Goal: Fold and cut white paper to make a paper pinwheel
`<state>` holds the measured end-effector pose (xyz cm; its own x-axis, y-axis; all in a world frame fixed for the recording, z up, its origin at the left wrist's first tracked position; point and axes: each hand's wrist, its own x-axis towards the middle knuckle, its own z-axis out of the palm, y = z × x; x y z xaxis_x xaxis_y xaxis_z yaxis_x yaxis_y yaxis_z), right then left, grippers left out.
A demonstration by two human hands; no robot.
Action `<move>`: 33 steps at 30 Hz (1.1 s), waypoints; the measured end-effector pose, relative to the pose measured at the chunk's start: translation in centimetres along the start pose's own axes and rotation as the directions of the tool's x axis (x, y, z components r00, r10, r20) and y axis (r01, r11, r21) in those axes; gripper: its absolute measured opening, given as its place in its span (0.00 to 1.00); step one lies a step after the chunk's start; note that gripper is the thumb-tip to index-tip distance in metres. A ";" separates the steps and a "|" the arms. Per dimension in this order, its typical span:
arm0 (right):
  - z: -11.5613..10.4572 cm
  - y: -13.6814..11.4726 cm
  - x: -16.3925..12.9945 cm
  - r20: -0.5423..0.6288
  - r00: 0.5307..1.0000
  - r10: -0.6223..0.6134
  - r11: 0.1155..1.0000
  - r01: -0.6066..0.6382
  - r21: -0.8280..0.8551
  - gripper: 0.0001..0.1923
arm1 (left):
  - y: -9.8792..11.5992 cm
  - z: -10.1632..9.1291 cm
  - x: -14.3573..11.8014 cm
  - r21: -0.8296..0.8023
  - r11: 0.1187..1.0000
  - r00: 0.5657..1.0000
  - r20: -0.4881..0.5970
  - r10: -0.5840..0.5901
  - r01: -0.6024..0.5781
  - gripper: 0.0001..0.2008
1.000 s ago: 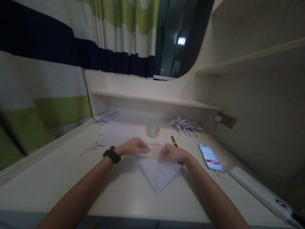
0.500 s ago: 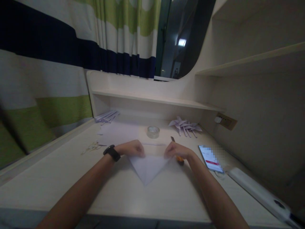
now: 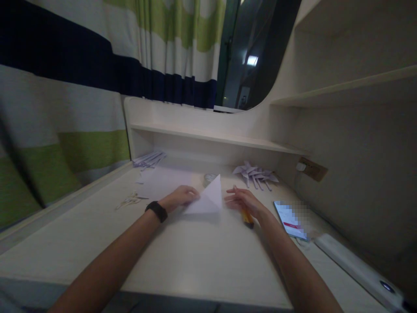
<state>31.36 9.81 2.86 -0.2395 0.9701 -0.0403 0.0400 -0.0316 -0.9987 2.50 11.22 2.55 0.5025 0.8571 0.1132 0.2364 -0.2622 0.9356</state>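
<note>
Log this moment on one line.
left grip: holds folded paper | right grip: open, apart from paper, near utility knife | tape roll: partly behind paper

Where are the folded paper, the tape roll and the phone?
Folded paper (image 3: 211, 201), head view: middle of its face.
Tape roll (image 3: 209, 178), head view: its uncovered top.
Phone (image 3: 288, 218), head view: its screen.

Plain white for folded paper (image 3: 208, 200). Faint lilac cast on flat paper sheet (image 3: 164, 180), paper pinwheels (image 3: 256, 174) and paper sticks (image 3: 149, 159). Solid black for wristwatch (image 3: 157, 211). Orange-yellow on handle of utility knife (image 3: 246, 216), with dark butt end. Pale blue-white on screen of phone (image 3: 289, 219), with red bar across lower part. Plain cream-white for counter (image 3: 202, 256). Broad bands of navy, off-white and green on curtain (image 3: 81, 104). Brownish gold for wall socket (image 3: 315, 170); white for plug (image 3: 300, 166).
</note>
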 end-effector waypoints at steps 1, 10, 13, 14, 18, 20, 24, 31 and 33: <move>0.6 0.1 0.0 0.022 1.000 -0.002 0.999 0.002 0.032 0.22 | -0.1 0.4 0.1 -0.043 0.999 0.999 -0.033 -0.018 0.016 0.16; 3.7 1.0 0.7 -0.138 0.988 -0.065 0.997 0.071 0.036 0.21 | -0.3 3.2 0.4 -0.173 0.977 0.988 -0.072 -0.139 0.124 0.20; 3.3 1.1 0.8 -0.118 0.988 -0.095 0.994 0.100 0.037 0.22 | 0.1 3.1 0.1 -0.134 0.985 0.991 -0.066 -0.115 0.105 0.21; 3.1 1.0 0.9 -0.132 0.986 -0.098 0.994 0.104 0.040 0.22 | 0.2 3.0 -0.1 -0.127 0.987 0.994 -0.027 -0.107 0.103 0.20; 2.6 0.8 0.6 -0.164 0.981 -0.103 0.994 0.109 0.028 0.23 | 1.1 2.6 -0.6 -0.010 0.997 0.971 0.229 -0.070 0.074 0.21; 2.5 0.7 0.3 -0.108 0.990 -0.092 0.996 0.090 -0.024 0.22 | 1.5 2.5 -0.7 0.072 0.997 0.970 0.243 -0.020 0.003 0.21; 2.8 0.8 0.0 0.125 0.992 -0.001 0.981 0.025 -0.191 0.22 | 2.4 3.3 -0.6 0.305 0.936 0.953 -0.186 0.241 -0.178 0.22; 0.5 -0.1 0.7 -0.202 0.933 -0.298 0.835 0.152 -0.529 0.20 | 2.7 6.1 -2.0 0.567 0.654 0.854 0.202 0.479 -0.501 0.19; -0.7 -0.3 0.1 -0.340 0.889 -0.307 0.636 -0.074 -0.768 0.19 | 2.1 7.1 -2.4 0.595 0.601 0.841 0.306 0.446 -0.534 0.28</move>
<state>32.00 10.11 3.20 0.1045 0.9540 0.2812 0.7887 0.0927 -0.6078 7.71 5.45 1.82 0.7824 0.4687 0.4101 0.3679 -0.8791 0.3029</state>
